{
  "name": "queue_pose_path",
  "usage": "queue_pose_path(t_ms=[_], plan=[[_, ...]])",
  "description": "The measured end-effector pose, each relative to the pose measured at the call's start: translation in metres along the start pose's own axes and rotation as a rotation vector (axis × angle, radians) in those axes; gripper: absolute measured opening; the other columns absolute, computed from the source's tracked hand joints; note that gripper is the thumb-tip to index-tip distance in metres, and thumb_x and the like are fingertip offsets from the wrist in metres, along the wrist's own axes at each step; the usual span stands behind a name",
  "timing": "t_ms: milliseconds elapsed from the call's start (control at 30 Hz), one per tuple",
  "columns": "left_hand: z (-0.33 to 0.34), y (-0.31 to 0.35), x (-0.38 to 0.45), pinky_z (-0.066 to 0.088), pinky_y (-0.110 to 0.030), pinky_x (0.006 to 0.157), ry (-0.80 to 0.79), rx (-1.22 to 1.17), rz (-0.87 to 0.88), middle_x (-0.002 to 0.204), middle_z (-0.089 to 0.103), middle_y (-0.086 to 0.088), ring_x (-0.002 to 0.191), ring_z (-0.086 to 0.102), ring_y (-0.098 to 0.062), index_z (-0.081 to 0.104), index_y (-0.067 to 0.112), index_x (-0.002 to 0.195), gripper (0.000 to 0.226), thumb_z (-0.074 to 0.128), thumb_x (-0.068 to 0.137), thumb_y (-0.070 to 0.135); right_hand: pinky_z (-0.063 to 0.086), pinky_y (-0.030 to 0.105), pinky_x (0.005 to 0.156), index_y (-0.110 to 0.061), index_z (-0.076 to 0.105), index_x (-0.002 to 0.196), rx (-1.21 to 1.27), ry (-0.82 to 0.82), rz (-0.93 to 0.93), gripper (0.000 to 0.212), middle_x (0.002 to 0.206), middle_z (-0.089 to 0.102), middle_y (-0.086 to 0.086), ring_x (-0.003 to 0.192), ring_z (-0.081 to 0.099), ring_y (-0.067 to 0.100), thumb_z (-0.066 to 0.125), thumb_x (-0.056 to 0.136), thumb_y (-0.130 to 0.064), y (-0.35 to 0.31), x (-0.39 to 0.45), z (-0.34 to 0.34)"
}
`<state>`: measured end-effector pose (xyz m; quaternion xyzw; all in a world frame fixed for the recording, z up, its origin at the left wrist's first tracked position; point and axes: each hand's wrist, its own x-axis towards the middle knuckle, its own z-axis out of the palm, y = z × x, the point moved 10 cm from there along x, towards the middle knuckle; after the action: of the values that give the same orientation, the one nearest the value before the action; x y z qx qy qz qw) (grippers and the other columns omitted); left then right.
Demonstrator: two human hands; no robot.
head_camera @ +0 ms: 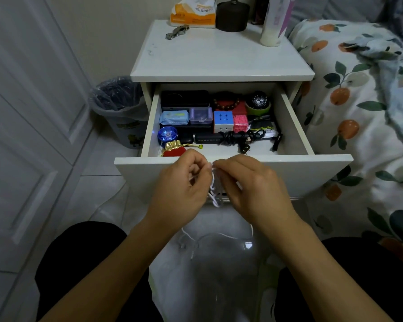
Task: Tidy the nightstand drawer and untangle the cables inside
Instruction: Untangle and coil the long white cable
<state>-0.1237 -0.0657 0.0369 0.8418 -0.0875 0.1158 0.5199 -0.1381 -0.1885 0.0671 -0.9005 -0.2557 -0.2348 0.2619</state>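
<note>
My left hand (182, 182) and right hand (247, 182) both pinching a tangled white cable (213, 191) in front of the open nightstand drawer (312, 168), loose loops hanging toward the floor, black bundled cord (233, 137) lying inside the drawer.

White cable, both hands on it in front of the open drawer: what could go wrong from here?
1. Both hands, left hand and right hand, pinch the white cable close together; pulling could tighten the knot.
2. Its slack hangs between the knees and may snag.
3. The black cord bundle in the drawer looks not yet untangled.
</note>
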Motion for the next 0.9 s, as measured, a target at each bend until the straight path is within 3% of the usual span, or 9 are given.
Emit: queue_pose_path(t_ms=[67, 167, 233, 333, 433, 533, 633, 800, 900], plan=[[-0.002, -0.002, 0.001, 0.05, -0.029, 0.054, 0.014, -0.04, -0.029, 0.064, 0.064, 0.0, 0.059, 0.06, -0.014, 0.058, 0.012, 0.086, 0.014, 0.054, 0.097, 0.018, 0.054, 0.039, 0.056, -0.01, 0.072, 0.101, -0.024, 0.091, 0.014, 0.017, 0.084, 0.07, 0.005, 0.07, 0.065, 0.022, 0.061, 0.091, -0.016, 0.0, -0.001, -0.011], [-0.002, -0.004, 0.001, 0.044, -0.016, 0.05, 0.01, -0.115, -0.059, 0.059, 0.062, 0.007, 0.052, 0.055, -0.006, 0.059, 0.013, 0.085, 0.014, 0.054, 0.097, 0.017, 0.055, 0.022, 0.062, -0.019, 0.071, 0.098, 0.34, 0.288, 0.45, 0.011, 0.08, 0.071, -0.012, 0.071, 0.067, 0.004, 0.061, 0.094, -0.018, 0.051, -0.015, -0.023], [0.0, -0.006, 0.0, 0.042, -0.013, 0.048, 0.006, -0.11, -0.074, 0.058, 0.061, 0.008, 0.051, 0.055, -0.003, 0.059, 0.012, 0.086, 0.012, 0.055, 0.097, 0.016, 0.055, 0.018, 0.067, -0.022, 0.069, 0.1, 0.404, 0.214, 0.584, 0.01, 0.083, 0.07, -0.016, 0.076, 0.065, -0.003, 0.062, 0.094, -0.02, 0.066, -0.019, -0.014], [0.004, -0.007, 0.0, 0.041, -0.015, 0.046, 0.003, -0.057, -0.064, 0.059, 0.06, -0.003, 0.049, 0.054, -0.011, 0.057, 0.011, 0.085, 0.011, 0.056, 0.096, 0.015, 0.056, 0.027, 0.074, -0.018, 0.065, 0.118, 0.153, -0.019, 0.268, 0.025, 0.101, 0.069, -0.006, 0.089, 0.063, 0.006, 0.064, 0.093, -0.019, 0.032, -0.007, -0.002], [0.004, -0.005, 0.0, 0.05, -0.02, 0.054, 0.005, -0.017, -0.04, 0.064, 0.063, -0.008, 0.058, 0.06, -0.017, 0.058, 0.01, 0.087, 0.01, 0.057, 0.096, 0.014, 0.05, 0.038, 0.055, -0.014, 0.074, 0.096, -0.092, -0.071, 0.015, 0.011, 0.078, 0.068, 0.004, 0.071, 0.061, 0.027, 0.068, 0.087, -0.013, 0.003, -0.003, 0.004], [0.001, -0.008, -0.001, 0.051, -0.034, 0.053, 0.012, -0.046, -0.069, 0.063, 0.064, -0.007, 0.055, 0.061, -0.017, 0.057, 0.01, 0.087, 0.012, 0.052, 0.096, 0.017, 0.049, 0.035, 0.05, -0.014, 0.071, 0.082, -0.014, 0.099, 0.188, 0.009, 0.066, 0.066, 0.001, 0.057, 0.06, 0.022, 0.064, 0.087, -0.011, 0.021, -0.003, -0.019], [-0.003, -0.017, 0.002, 0.04, -0.016, 0.046, 0.039, -0.104, -0.125, 0.061, 0.06, -0.007, 0.046, 0.051, -0.005, 0.056, 0.011, 0.085, 0.013, 0.049, 0.097, 0.013, 0.055, 0.036, 0.063, -0.018, 0.07, 0.092, 0.235, 0.246, 0.508, 0.013, 0.073, 0.07, -0.006, 0.064, 0.065, 0.01, 0.057, 0.096, -0.021, 0.072, -0.017, -0.04], [0.011, -0.011, -0.001, 0.049, -0.035, 0.052, -0.043, -0.031, -0.086, 0.065, 0.061, -0.01, 0.058, 0.059, -0.024, 0.054, 0.015, 0.086, 0.013, 0.049, 0.095, 0.023, 0.052, 0.043, 0.08, -0.013, 0.061, 0.127, -0.046, -0.114, 0.205, 0.037, 0.11, 0.066, 0.009, 0.097, 0.06, 0.028, 0.063, 0.09, -0.013, 0.035, -0.011, -0.001], [0.014, -0.005, -0.002, 0.049, -0.03, 0.05, -0.072, -0.016, -0.028, 0.064, 0.06, -0.008, 0.056, 0.058, -0.018, 0.053, 0.017, 0.085, 0.012, 0.051, 0.097, 0.019, 0.05, 0.041, 0.069, -0.009, 0.069, 0.114, -0.092, -0.208, 0.03, 0.029, 0.096, 0.065, 0.01, 0.086, 0.058, 0.031, 0.068, 0.086, -0.01, 0.01, -0.007, 0.014]])
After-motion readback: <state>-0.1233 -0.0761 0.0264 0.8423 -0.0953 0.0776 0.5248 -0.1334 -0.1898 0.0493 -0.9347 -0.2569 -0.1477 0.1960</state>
